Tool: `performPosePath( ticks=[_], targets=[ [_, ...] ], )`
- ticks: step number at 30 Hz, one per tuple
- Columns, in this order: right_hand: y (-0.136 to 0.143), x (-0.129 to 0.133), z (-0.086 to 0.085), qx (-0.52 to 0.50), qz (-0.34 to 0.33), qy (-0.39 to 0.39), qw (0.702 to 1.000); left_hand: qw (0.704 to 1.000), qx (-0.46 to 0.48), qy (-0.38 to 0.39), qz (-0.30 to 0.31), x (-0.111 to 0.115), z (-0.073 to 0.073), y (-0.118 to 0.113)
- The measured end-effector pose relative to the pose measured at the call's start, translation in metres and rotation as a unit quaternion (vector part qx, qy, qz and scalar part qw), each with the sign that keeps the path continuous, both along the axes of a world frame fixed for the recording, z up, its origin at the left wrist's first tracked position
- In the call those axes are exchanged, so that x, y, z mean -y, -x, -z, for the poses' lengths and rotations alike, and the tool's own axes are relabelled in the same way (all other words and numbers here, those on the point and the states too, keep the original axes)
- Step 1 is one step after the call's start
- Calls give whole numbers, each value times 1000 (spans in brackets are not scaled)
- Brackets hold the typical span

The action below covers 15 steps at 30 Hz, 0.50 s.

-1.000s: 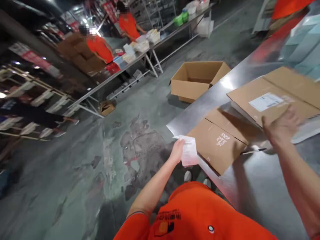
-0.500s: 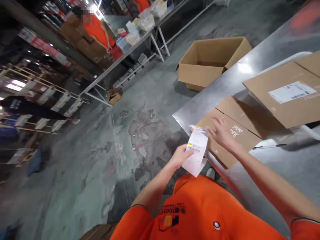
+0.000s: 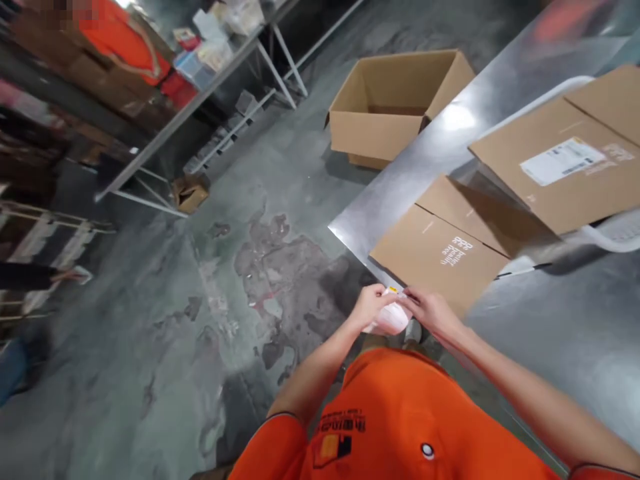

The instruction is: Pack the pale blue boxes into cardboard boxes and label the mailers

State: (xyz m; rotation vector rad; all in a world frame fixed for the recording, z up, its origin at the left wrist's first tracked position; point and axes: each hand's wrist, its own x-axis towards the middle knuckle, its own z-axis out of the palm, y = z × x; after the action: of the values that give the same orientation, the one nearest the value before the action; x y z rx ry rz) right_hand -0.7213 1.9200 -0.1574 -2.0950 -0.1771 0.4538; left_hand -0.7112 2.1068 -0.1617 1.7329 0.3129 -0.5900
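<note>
Close to my body, just off the metal table's corner, my left hand [image 3: 370, 305] and my right hand [image 3: 429, 311] both pinch a white printed label sheet [image 3: 393, 319]. The sheet bends between them, with a small yellow mark at its upper edge. My fingers cover part of it. Just beyond my right hand, a brown cardboard box [image 3: 430, 250] with white printed lettering lies at the table corner. Farther right is another cardboard box [image 3: 555, 170], which bears a white shipping label [image 3: 563, 160].
The shiny metal table [image 3: 360, 230] runs diagonally to the upper right. A white plastic crate [image 3: 620, 233] sits under the labelled box. Past the table edge stands a large open carton [image 3: 375, 133]. Another person in orange [image 3: 120, 40] is by a far workbench [image 3: 200, 100].
My right hand has come down and left from over the box to meet my left hand. The label sheet now bends between both hands, and the view has shifted.
</note>
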Motion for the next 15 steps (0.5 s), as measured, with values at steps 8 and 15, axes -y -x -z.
performPosePath(
  ticks=[8, 15],
  targets=[
    [-46, 44, 32, -17, 135, 0, 991, 969, -103, 223, -29, -10, 18, -1],
    [-64, 24, 14, 107, 111, 176, 972, 982, 24, 184, -37, -39, -24, 15]
  ],
)
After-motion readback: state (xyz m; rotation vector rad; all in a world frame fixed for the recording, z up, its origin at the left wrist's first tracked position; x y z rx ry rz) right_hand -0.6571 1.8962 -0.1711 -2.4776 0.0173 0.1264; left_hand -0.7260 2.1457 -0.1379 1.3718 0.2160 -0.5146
